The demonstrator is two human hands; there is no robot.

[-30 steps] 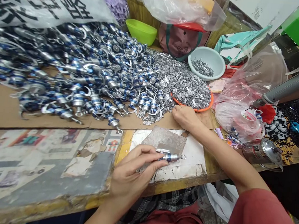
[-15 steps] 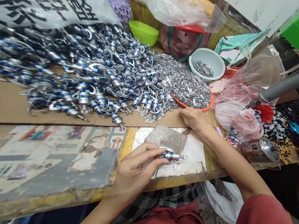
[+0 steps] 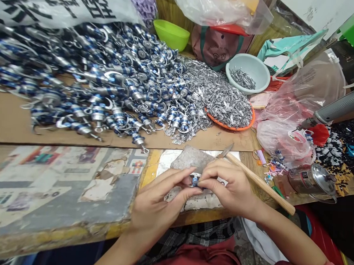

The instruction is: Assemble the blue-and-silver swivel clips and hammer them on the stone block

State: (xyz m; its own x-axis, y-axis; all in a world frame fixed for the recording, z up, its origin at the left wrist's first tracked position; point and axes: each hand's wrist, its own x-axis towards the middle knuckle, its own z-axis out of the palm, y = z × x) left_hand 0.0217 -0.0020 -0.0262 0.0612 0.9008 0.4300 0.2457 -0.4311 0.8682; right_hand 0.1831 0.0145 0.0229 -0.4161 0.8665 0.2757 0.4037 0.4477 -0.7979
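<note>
1. Sitting between both hands, a blue-and-silver metal piece is showing near a stone slab.
2. The left hand's fingers are gripping its left part.
3. The right hand's fingers are pinching its right part; any small part inside, I cannot tell.
4. Beyond, a wooden handle is lying across the tabletop.

From here I can see the left hand pinching a small blue-and-silver metal piece, with the right hand's fingertips closed in against it. Just beyond the right hand lies a wooden-handled tool, and farther back small metal plates are heaped over an orange-rimmed tray, near a pale blue bowl of metal pins
</note>
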